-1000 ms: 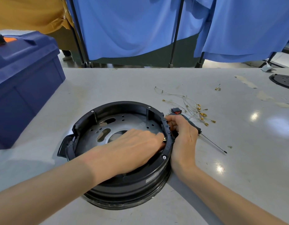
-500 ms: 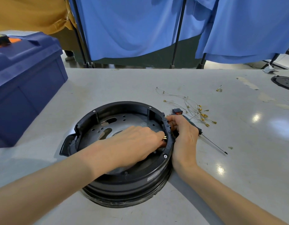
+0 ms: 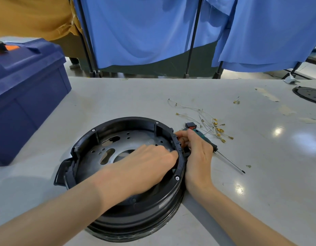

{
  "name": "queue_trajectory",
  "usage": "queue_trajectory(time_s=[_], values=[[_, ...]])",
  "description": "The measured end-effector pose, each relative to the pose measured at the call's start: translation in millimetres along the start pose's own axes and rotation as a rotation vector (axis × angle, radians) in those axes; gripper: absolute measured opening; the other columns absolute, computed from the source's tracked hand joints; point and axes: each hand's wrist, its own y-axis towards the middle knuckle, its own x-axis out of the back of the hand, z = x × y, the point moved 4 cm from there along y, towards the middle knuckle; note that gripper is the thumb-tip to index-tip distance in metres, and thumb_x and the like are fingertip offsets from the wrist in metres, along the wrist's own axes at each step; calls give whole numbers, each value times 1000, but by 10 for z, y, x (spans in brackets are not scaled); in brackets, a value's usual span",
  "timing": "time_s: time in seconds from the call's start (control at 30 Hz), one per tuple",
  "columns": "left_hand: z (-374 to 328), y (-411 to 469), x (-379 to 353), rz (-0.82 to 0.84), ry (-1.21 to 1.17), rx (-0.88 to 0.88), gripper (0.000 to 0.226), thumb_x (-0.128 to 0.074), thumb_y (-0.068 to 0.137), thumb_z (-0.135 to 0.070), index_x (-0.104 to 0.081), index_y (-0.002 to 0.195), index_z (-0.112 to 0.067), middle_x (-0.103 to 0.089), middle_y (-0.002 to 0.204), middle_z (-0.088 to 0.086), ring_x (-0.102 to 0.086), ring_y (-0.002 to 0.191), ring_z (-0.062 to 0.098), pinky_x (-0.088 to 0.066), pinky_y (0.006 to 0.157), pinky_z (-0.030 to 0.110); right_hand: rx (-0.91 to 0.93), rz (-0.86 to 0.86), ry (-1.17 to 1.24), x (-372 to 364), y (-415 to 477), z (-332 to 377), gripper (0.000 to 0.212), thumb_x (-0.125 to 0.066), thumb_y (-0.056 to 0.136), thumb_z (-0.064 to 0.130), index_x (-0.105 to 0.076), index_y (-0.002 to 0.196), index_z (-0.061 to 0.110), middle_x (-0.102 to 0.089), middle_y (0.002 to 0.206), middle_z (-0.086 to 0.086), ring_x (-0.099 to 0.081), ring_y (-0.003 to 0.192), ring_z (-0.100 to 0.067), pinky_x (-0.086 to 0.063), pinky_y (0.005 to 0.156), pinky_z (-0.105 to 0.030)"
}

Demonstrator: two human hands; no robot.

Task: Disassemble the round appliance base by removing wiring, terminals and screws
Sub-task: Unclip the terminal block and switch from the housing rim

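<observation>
The round black appliance base [image 3: 93,139] lies on the table with its perforated metal plate facing up. My left hand [image 3: 150,162] reaches inside it, and its fingertips are tucked against the right inner wall, where they pinch a small terminal that is now hidden. From outside, my right hand [image 3: 198,151] curls its fingers round a black block [image 3: 186,153] on the rim. A green-handled screwdriver [image 3: 230,161] lies on the table behind my right hand. Loose white wires with brass terminals [image 3: 212,125] and a red switch [image 3: 191,125] lie beyond it.
A large blue toolbox [image 3: 26,96] stands at the left on the table. A black round plate [image 3: 309,95] sits at the far right edge. One stray terminal [image 3: 236,102] and tape scraps lie at the back right. Blue curtains on black stands hang behind the table.
My left fingertips have pushed closer to the inner rim wall, and the brass terminal seen at them earlier is now hidden. My right hand stays on the rim block.
</observation>
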Motion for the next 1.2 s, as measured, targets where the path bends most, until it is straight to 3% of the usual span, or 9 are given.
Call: queue_trajectory(time_s=[0.13, 0.3, 0.37, 0.47, 0.57, 0.7, 0.8, 0.93, 1.2], values=[[49, 9, -26, -6, -113, 18, 26, -39, 97, -13, -25, 77, -21, -33, 66, -6, -33, 55, 16, -29, 55, 32, -15, 97, -82, 20, 59, 54, 45, -45, 93, 39, -70, 73, 7, -53, 64, -11, -51, 61, -13, -44, 57, -28], [86, -37, 11, 10, -298, 61, 20, -33, 102, -31, -40, 86, -22, -59, 90, 5, -55, 81, 27, -45, 72, 41, -57, 569, -329, 290, 362, 395, 38, -66, 85, 49, -75, 82, 13, -73, 79, -6, -69, 72, -23, -49, 66, -16], [87, -44, 21, 11, -333, 66, 20, -34, 102, -33, -41, 86, -24, -58, 88, 3, -54, 81, 26, -45, 71, 40, -34, 763, -514, 407, 408, 502, 31, -80, 69, 44, -75, 86, 18, -74, 89, -6, -69, 87, -20, -50, 77, -21], [78, -36, 31, -4, -345, 57, 18, -34, 101, -33, -37, 84, -28, -48, 80, -3, -50, 77, 24, -43, 69, 38, -137, 952, -563, 439, 354, 471, 28, -88, 65, 23, -72, 85, 12, -72, 77, -6, -68, 73, -16, -49, 67, -21], [76, -48, 26, -35, -356, 47, 20, -37, 101, -33, -32, 81, -31, -43, 71, -8, -43, 68, 18, -41, 65, 35, -144, 925, -536, 409, 357, 428, 18, -82, 73, 6, -67, 82, 3, -68, 63, -12, -66, 60, -21, -47, 57, -23], [125, -98, -5, -58, -403, 64, 17, -42, 98, -36, -32, 84, -36, -42, 62, -10, -39, 58, 8, -40, 63, 35, -155, 910, -475, 504, 394, 479, 16, -79, 77, 8, -65, 83, 2, -71, 70, -21, -67, 64, -27, -54, 66, -28], [146, -111, -14, -50, -425, 88, 20, -46, 96, -38, -31, 83, -41, -42, 64, -10, -39, 58, 6, -34, 59, 29, -97, 615, -455, 677, 592, 548, 20, -82, 75, 13, -66, 79, 2, -71, 71, -20, -67, 63, -30, -54, 64, -27], [132, -84, -18, -35, -401, 96, 30, -50, 94, -37, -29, 73, -39, -41, 63, -10, -37, 58, 5, -30, 57, 27, 16, 350, -694, 552, 811, 404, 16, -82, 74, 12, -67, 76, 6, -71, 71, -9, -68, 56, -20, -47, 50, -18], [132, -109, 21, -34, -492, 77, 13, -51, 94, -40, -40, 87, -38, -56, 63, -2, -50, 60, 10, -37, 57, 26, 185, 415, -1210, -20, 955, 7, 24, -80, 75, 23, -59, 81, 12, -62, 80, -5, -59, 82, -26, -44, 66, -32]])
